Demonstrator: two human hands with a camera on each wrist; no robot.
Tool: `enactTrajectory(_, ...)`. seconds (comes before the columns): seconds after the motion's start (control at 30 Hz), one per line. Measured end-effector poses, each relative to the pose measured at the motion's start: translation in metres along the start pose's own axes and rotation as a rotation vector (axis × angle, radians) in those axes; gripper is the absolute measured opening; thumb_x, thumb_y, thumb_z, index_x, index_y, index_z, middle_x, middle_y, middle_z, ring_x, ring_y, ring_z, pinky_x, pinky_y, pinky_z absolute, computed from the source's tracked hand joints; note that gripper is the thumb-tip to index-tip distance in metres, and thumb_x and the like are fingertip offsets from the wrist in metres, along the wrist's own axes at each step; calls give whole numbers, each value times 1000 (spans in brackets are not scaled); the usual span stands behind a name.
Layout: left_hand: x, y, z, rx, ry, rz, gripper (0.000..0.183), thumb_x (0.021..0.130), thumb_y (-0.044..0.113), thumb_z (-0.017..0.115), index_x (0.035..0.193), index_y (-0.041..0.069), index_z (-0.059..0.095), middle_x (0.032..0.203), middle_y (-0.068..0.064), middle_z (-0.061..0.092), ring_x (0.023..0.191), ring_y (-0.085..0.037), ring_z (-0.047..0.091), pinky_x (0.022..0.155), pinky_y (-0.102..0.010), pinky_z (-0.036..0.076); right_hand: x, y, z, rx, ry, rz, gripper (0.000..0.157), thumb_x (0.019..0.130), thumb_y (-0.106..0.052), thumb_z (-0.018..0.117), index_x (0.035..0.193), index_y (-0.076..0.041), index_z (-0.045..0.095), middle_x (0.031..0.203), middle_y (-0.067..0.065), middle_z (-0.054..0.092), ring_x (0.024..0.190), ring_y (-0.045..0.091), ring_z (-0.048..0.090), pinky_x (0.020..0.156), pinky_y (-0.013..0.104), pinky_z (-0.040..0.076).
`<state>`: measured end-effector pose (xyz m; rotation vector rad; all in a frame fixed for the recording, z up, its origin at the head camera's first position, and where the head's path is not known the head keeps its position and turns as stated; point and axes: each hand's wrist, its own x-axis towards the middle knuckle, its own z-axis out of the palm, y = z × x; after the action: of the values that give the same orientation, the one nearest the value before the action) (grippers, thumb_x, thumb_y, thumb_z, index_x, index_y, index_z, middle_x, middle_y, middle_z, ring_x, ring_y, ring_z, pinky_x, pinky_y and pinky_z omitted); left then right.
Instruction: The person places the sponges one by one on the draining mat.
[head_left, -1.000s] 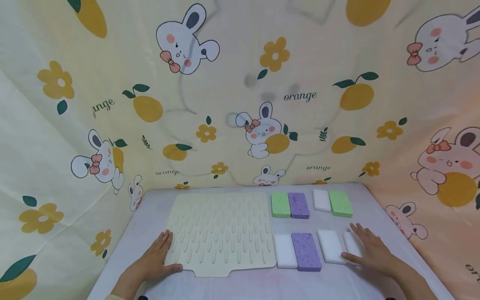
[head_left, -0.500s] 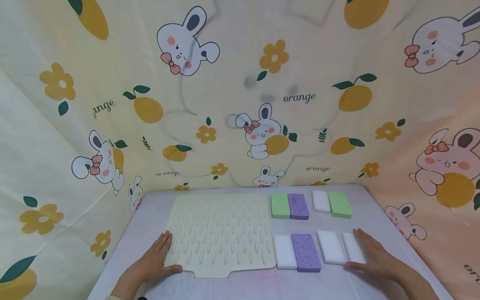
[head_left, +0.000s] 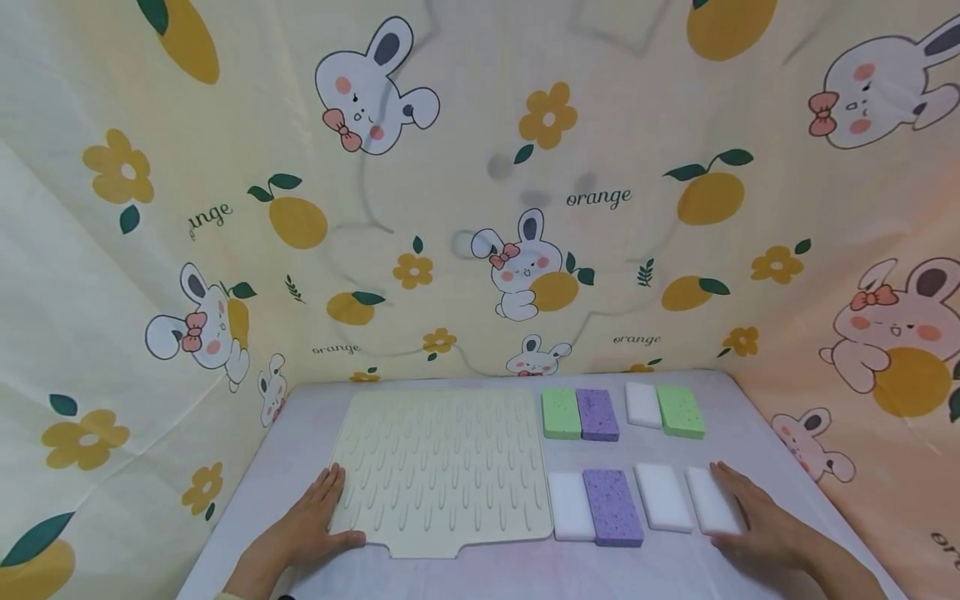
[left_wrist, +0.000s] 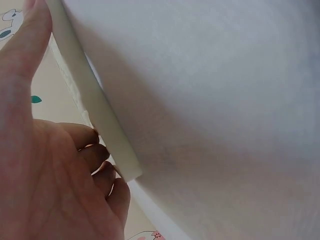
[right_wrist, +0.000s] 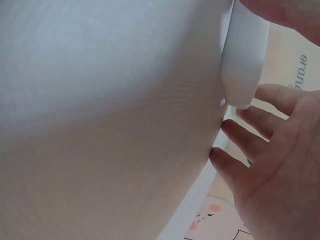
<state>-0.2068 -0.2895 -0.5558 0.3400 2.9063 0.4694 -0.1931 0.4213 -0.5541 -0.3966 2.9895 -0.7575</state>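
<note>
Left hand (head_left: 303, 525) lies open, fingers and thumb touching the mat (head_left: 442, 467) at its 8 o'clock edge; right hand (head_left: 761, 525) lies open, touching a white block (head_left: 712, 502) at 4 o'clock. Neither grips. Table (head_left: 517, 573) is pale; mat is cream, ridged. Speckled purple sponges (head_left: 613, 508) and green sponges (head_left: 561, 414) lie toward mat's 2–4 o'clock. Rabbit-print curtain (head_left: 465, 158) hangs at 12.

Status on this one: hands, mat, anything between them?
Left hand at left edge of pale mat. Right hand at near row's rightmost white block. Purple sponge, two other white blocks between mat and right hand.
</note>
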Motion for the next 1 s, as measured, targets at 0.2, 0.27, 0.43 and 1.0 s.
enactTrajectory(0.2, -1, 0, 1, 0, -2, -6, 124, 75, 73, 70, 155, -8, 21, 163, -27, 17, 151, -44, 13, 121, -59, 20, 0, -1, 0, 10, 1, 6, 110, 70, -32, 88, 152, 9, 27, 150, 39, 29, 131, 62, 30, 100, 78, 28)
enactTrajectory(0.27, -1, 0, 1, -5, -3, -7, 124, 75, 73, 70, 155, -8, 21, 163, -27, 17, 151, -44, 13, 121, -59, 20, 0, -1, 0, 6, 16, -1, 110, 69, -32, 89, 151, 9, 28, 149, 38, 31, 131, 61, 32, 101, 77, 29)
enactTrajectory(0.43, 1, -3, 3, 7, -3, -7, 125, 74, 75, 68, 155, -7, 21, 163, -26, 17, 151, -44, 12, 121, -59, 19, 0, -2, 1, -11, 47, -19, 108, 69, -34, 89, 149, 9, 31, 145, 35, 37, 129, 57, 37, 101, 75, 31)
enactTrajectory(1.0, 1, -1, 1, 8, -3, -2, 125, 74, 74, 70, 155, -8, 22, 163, -27, 17, 151, -44, 14, 121, -58, 21, 13, -9, -7, -112, 82, 24, 117, 74, -61, 80, 147, 16, 30, 138, 41, 41, 123, 59, 41, 98, 76, 35)
